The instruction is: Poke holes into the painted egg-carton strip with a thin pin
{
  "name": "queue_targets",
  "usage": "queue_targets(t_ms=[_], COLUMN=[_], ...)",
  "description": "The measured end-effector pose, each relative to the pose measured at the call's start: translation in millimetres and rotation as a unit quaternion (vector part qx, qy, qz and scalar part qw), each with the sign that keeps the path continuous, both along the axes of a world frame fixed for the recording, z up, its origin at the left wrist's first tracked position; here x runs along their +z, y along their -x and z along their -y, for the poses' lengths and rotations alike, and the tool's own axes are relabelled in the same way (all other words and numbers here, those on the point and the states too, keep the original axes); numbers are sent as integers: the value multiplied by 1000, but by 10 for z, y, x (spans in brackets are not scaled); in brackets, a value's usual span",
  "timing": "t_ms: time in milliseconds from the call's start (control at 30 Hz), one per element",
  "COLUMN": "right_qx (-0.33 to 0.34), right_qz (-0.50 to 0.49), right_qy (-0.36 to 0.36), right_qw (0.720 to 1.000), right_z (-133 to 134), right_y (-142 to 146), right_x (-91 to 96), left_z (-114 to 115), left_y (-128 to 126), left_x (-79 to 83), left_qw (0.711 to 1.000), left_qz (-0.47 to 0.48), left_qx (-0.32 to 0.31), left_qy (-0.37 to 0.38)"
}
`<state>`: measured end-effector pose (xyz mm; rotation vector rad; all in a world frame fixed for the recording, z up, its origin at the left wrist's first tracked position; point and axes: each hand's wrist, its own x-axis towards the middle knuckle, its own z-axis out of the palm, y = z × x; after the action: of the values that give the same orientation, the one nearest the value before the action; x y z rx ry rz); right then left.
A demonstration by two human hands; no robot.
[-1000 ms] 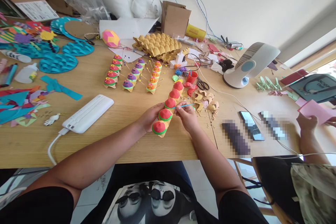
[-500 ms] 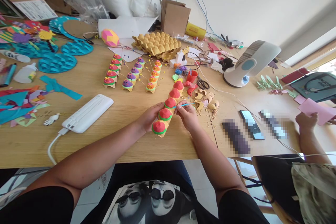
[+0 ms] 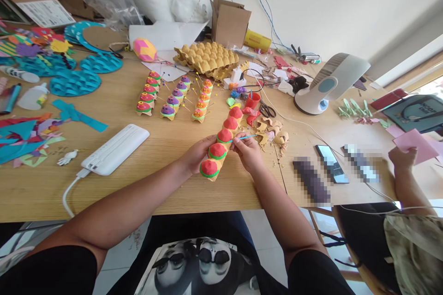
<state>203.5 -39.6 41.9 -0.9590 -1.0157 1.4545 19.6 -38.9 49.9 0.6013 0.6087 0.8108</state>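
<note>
A strip of egg carton (image 3: 222, 144) with several red domes ringed in green lies on the wooden table (image 3: 166, 184). My left hand (image 3: 198, 151) is closed around its left side, near the lower domes. My right hand (image 3: 248, 150) pinches a thin blue stick (image 3: 244, 138) whose tip points at the middle dome. Beyond lie three shorter painted egg-carton strips (image 3: 173, 95) stuck with pins.
A white power bank (image 3: 116, 149) with cable lies left. A red cup (image 3: 253, 100), scissors (image 3: 266, 110) and carton scraps (image 3: 272, 131) sit behind. Egg trays (image 3: 207, 59), a fan (image 3: 328, 84), a phone (image 3: 332, 164) and paper cutouts (image 3: 27, 133) surround. Another person's hand (image 3: 401, 159) holds pink paper at right.
My hands and the carton strip have barely moved. The other person's hand with the pink paper has shifted slightly.
</note>
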Motion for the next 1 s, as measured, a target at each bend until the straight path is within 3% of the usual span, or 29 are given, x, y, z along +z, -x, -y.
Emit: queue_targets(t_ms=[1000], right_qx=[20], right_qz=[-13], right_qy=[1], right_qw=[1000], right_z=[13], right_y=[-17], right_x=[29], left_z=[-14], left_y=[28], left_x=[-15], left_qw=[1000], left_qz=[2], left_qx=[-12], left_qy=[-9])
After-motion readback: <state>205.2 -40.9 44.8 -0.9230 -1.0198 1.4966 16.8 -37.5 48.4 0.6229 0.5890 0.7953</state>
